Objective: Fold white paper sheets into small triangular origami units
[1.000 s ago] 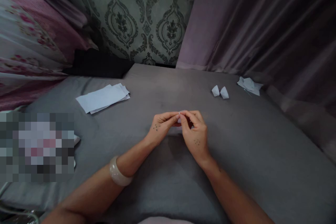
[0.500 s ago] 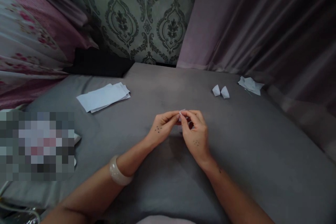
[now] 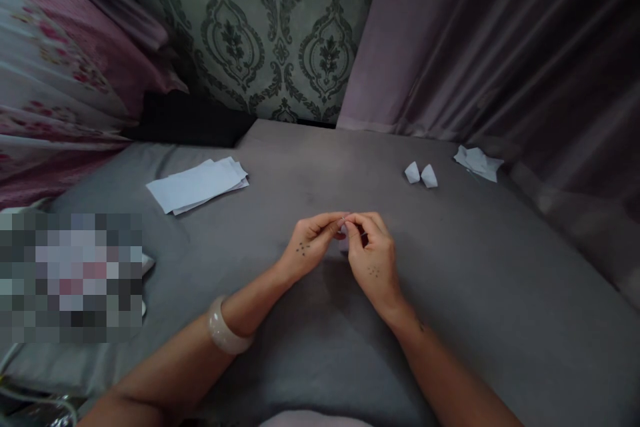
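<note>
Thumb and fingers of my left hand [image 3: 309, 245] pinch a small folded piece of paper [image 3: 343, 243] above the grey sheet. My right hand [image 3: 373, 255] grips the same paper from the other side, its thumb and forefinger meeting the left fingertips. Most of the paper is hidden behind the fingers; a pale part shows below them. Two folded white paper shapes [image 3: 421, 174] with pointed tops sit side by side, beyond my right hand. To the far left of my hands lies a stack of white paper sheets [image 3: 197, 185].
Crumpled white paper scraps [image 3: 478, 163] lie at the far right of the grey sheet [image 3: 310, 160]. A folded black cloth [image 3: 193, 121] rests at the back left. Curtains [image 3: 425, 47] hang on both sides of the patterned wall. A blurred patch covers the left edge.
Both hands stay in the same place, fingertips shifting slightly on the paper. More of the paper now shows below the fingers. The other things have not moved.
</note>
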### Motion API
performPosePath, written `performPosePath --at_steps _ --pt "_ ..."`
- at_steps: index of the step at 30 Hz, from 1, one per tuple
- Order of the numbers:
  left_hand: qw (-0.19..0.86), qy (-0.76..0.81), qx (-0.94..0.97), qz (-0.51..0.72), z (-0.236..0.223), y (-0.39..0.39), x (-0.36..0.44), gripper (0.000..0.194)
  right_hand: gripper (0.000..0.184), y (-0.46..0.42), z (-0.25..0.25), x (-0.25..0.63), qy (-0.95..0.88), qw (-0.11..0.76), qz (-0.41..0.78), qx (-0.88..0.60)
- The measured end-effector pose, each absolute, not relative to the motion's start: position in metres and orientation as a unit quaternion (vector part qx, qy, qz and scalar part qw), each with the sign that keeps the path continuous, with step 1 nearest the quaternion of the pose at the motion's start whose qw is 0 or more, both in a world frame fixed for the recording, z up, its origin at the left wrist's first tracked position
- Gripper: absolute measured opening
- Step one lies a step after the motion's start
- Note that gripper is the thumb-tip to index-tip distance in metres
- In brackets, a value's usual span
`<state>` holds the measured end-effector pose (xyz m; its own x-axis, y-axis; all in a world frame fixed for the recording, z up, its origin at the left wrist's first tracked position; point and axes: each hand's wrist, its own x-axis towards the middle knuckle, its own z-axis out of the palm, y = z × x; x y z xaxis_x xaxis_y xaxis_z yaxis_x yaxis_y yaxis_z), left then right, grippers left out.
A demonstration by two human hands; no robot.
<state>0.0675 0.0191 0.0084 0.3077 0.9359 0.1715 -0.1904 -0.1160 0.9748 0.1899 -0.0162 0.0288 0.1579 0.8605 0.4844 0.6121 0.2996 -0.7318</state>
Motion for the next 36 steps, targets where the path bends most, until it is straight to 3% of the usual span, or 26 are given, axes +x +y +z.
performPosePath --at_steps 16,33,36 --pt "0.536 0.414 0.506 0.534 0.020 0.014 0.072 0.017 0.014 -0.014 0.026 0.185 -0.614 0.513 0.169 -0.576" --pt "0.694 0.375 0.372 0.488 0.016 0.023 0.070 0.020 0.031 -0.011 0.025 0.195 -0.495 0.473 0.448 -0.576" --pt "0.722 0.351 0.338 0.491 0.014 0.027 0.068 0.014 0.030 -0.009 0.025 0.200 -0.487 0.473 0.452 -0.579"
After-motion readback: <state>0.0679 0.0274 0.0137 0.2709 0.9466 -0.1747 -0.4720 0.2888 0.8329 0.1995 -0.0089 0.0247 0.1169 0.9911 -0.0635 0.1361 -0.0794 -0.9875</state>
